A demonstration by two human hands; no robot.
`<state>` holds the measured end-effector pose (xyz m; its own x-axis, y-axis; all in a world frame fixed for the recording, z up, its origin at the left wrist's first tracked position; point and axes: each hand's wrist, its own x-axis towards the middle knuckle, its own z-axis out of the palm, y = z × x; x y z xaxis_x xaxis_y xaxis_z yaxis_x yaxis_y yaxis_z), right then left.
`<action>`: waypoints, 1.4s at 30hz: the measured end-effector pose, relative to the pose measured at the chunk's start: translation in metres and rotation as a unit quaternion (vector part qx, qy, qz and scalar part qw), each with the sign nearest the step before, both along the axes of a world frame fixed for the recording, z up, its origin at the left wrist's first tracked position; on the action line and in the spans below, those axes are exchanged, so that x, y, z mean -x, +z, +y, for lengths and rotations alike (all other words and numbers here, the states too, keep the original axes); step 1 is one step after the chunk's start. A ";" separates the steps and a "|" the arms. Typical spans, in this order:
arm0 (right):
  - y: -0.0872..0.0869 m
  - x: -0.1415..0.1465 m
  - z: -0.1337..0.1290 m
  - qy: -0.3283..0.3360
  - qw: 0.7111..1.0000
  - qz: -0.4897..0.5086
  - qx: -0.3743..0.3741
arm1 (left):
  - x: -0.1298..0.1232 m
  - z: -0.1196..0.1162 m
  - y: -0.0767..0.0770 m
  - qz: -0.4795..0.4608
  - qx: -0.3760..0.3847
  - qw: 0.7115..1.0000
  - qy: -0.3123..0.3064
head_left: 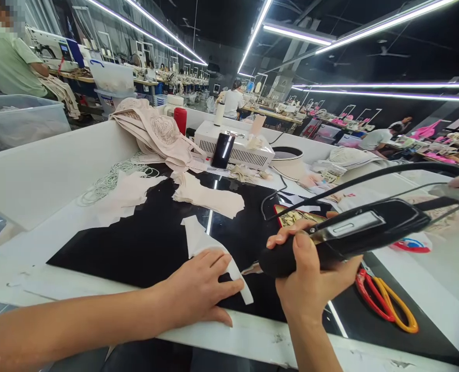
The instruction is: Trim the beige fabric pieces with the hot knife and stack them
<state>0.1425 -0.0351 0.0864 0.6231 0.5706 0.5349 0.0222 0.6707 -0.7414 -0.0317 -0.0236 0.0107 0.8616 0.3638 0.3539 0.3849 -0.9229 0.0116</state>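
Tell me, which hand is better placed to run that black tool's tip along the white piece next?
The right hand, I'd judge: it grips the black tool, whose tip sits close to the white piece. The left hand lies on that piece, so it seems better placed to steady it.

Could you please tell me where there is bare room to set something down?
The widest bare patch of the black board lies left of the white piece under the left hand, beyond that forearm. A smaller one lies between the pale stack and the black tool in the right hand. The back, around the white box, is crowded.
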 end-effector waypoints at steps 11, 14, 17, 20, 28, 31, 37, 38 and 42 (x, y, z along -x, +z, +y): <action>-0.006 0.001 0.001 0.002 1.000 -0.022 0.010 | 0.005 0.004 0.001 -0.005 0.062 0.998 -0.017; -0.004 0.001 0.004 0.007 1.000 -0.015 0.006 | 0.008 0.005 0.004 0.011 0.077 0.997 -0.023; -0.002 0.001 0.009 0.010 1.000 0.002 -0.008 | 0.011 0.006 0.007 0.017 0.084 0.996 -0.026; -0.002 0.002 0.014 0.023 1.000 0.005 -0.006 | 0.012 0.008 0.009 0.021 0.088 0.996 -0.027; -0.009 0.006 0.018 0.030 1.000 -0.007 0.002 | 0.013 0.010 0.012 0.034 0.096 0.994 -0.039; -0.009 0.008 0.013 0.031 0.999 -0.010 0.010 | 0.017 0.007 0.017 0.042 0.104 0.993 -0.043; -0.009 0.014 -0.001 0.052 0.999 0.003 0.010 | 0.025 0.002 0.030 0.056 0.133 0.988 -0.060; -0.009 0.015 -0.003 0.053 0.998 0.002 0.013 | 0.026 0.002 0.031 0.058 0.135 0.987 -0.061; -0.009 0.015 -0.005 0.052 0.998 0.003 0.021 | 0.029 0.003 0.030 0.054 0.137 0.988 -0.054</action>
<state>0.1272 -0.0404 0.0777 0.5621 0.6542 0.5061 -0.0500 0.6377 -0.7687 -0.0603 -0.0207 0.0410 0.9284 0.3360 0.1586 0.2962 -0.9270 0.2301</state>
